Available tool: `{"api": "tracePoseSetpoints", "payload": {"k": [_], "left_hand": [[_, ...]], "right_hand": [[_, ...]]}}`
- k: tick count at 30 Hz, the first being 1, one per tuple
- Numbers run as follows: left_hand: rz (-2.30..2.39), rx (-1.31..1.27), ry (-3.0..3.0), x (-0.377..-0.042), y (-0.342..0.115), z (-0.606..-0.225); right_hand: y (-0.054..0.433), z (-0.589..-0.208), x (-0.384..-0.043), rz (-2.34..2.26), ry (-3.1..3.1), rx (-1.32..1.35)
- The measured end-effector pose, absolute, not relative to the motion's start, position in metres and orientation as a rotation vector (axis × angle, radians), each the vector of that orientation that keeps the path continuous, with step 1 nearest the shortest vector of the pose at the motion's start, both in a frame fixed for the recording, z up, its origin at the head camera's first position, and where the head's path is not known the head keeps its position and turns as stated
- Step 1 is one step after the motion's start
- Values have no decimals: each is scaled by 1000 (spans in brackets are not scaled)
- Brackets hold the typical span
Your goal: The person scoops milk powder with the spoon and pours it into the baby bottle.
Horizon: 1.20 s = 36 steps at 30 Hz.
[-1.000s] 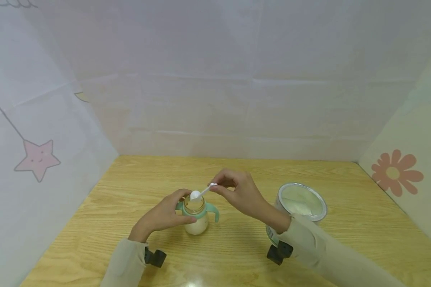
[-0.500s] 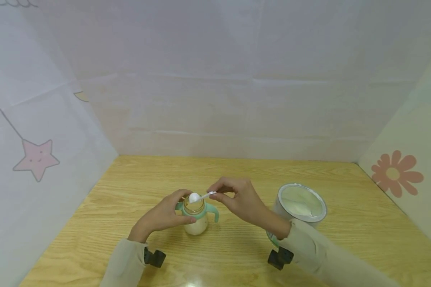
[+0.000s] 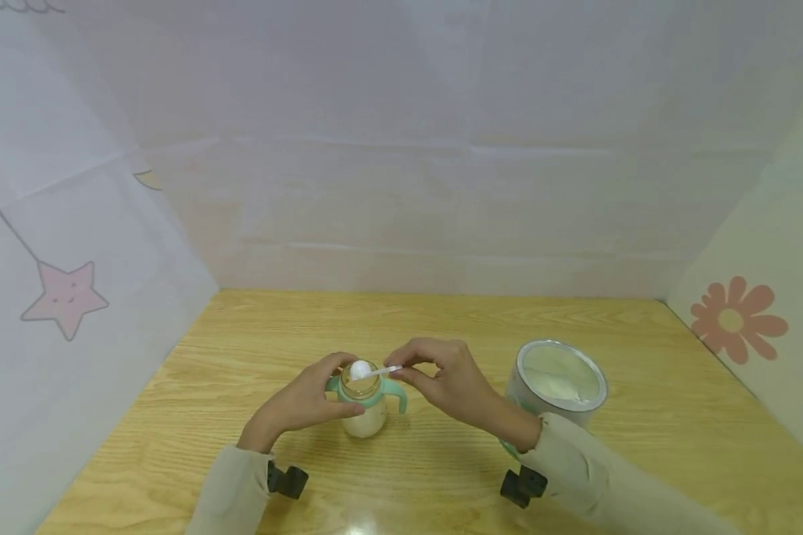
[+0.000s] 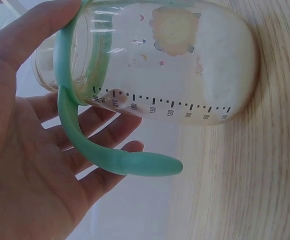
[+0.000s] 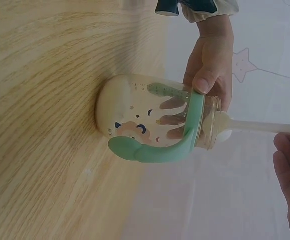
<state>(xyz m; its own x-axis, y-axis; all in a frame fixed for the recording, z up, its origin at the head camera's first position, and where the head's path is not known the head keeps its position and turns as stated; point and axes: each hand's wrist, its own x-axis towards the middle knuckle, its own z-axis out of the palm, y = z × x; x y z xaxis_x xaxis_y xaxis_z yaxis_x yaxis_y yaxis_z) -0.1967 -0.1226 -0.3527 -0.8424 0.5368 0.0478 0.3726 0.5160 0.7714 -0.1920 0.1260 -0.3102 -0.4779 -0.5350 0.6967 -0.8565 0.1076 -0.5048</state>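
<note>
A clear baby bottle (image 3: 364,425) with mint-green handles stands upright and uncapped on the table. My left hand (image 3: 301,397) holds it round the neck, thumb on the near side and fingers behind. In the left wrist view, pale powder (image 4: 230,65) fills the bottom of the bottle, beside a printed scale. My right hand (image 3: 448,371) pinches the handle end of a white measuring scoop (image 5: 260,126) between thumb and fingertips. The scoop's round bowl sits at the bottle's mouth; whether powder is in it, I cannot tell.
To the right stands an uncovered milk powder can (image 3: 530,394), pale powder inside, partly hidden behind my right forearm. The wooden table (image 3: 274,319) ends at a cloth backdrop (image 3: 401,186) with printed star and flower. Dark wrist cameras (image 3: 288,481) sit under both sleeves.
My right hand has come down slightly, and the scoop's handle now lies flatter. Its bowl has shifted a little left and down over the bottle's mouth. My left hand and the bottle stay in place.
</note>
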Motion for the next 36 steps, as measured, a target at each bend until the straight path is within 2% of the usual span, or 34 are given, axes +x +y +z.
{"api": "tracePoseSetpoints", "payload": {"k": [36], "left_hand": [[1240,785,2554,-199,-123,-357]], "right_hand": [[128,-317,-190,1134,-1933,1455]]}}
